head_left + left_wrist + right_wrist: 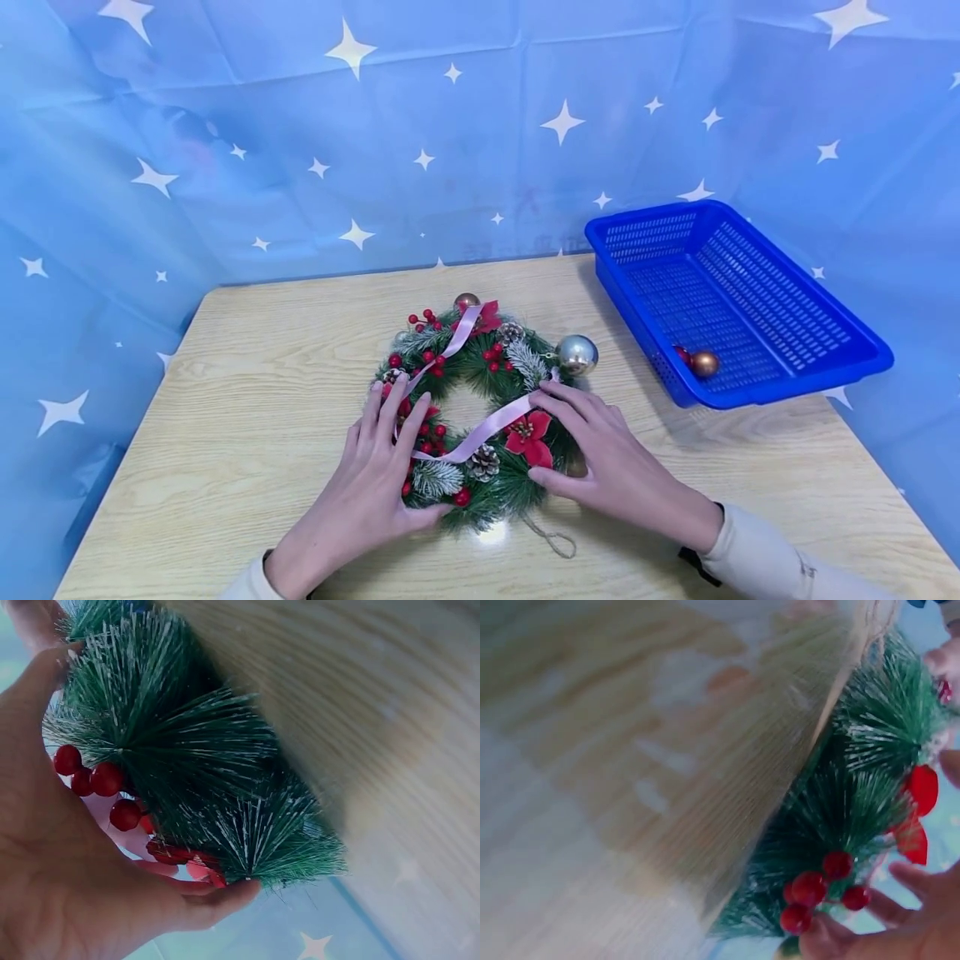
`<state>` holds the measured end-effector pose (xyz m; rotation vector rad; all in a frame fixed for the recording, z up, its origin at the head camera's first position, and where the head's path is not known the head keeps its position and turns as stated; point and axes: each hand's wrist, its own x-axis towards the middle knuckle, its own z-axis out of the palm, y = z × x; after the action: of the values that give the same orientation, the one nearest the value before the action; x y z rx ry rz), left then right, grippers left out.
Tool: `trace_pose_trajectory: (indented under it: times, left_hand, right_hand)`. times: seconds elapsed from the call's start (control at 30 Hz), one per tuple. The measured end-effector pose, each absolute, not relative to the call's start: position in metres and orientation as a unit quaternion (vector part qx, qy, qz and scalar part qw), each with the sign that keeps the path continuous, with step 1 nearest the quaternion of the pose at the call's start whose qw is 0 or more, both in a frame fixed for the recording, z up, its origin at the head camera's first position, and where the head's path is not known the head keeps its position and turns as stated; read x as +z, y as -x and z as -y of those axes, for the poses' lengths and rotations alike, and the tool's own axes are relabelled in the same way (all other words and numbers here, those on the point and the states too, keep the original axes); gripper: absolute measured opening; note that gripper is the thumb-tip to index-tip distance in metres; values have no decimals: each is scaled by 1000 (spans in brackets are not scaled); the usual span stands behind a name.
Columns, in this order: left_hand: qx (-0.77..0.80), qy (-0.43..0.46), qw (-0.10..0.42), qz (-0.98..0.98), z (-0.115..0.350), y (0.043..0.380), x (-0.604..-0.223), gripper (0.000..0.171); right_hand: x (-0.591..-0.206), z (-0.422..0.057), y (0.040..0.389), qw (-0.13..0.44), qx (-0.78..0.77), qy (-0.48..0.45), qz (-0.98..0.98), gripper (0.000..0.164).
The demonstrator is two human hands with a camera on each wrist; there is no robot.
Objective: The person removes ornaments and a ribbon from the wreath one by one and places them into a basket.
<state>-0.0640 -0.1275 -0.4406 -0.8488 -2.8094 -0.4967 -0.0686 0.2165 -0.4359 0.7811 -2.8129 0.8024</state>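
A green Christmas wreath [491, 500] lies on the table, with red berries, pine cones and red poinsettias [530, 439]. A pale purple ribbon [487, 431] winds across it. My left hand [375, 467] holds the wreath's left side, fingers over the top and thumb at the near edge. The left wrist view shows pine needles [172, 727] between thumb and fingers. My right hand [611, 454] holds the right side, its fingertips by the ribbon. Red berries [808, 889] touch that hand in the right wrist view. A silver bauble [577, 356] hangs at the wreath's right edge.
A blue plastic basket [637, 304] stands at the back right, holding a copper bauble [704, 363] and a partly hidden red one [682, 355]. Another brown bauble [467, 302] sits at the wreath's far edge. A twine loop [555, 540] trails on the wooden table [240, 400].
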Motion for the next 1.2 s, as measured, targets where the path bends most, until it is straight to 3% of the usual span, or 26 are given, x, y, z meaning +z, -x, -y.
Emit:
trace_pose_trajectory:
  times: [0.53, 0.9, 1.2]
  left_hand:
    - [-182, 297, 45, 936, 144, 71, -436, 148]
    - [-181, 249, 62, 950, 130, 60, -435, 137]
    - [-178, 269, 74, 944, 133, 65, -440, 135]
  right_hand:
    - [-439, -228, 78, 45, 260, -247, 932, 91]
    - [-440, -218, 63, 59, 228, -251, 939, 91]
    - [-436, -224, 68, 45, 246, -254, 934, 93]
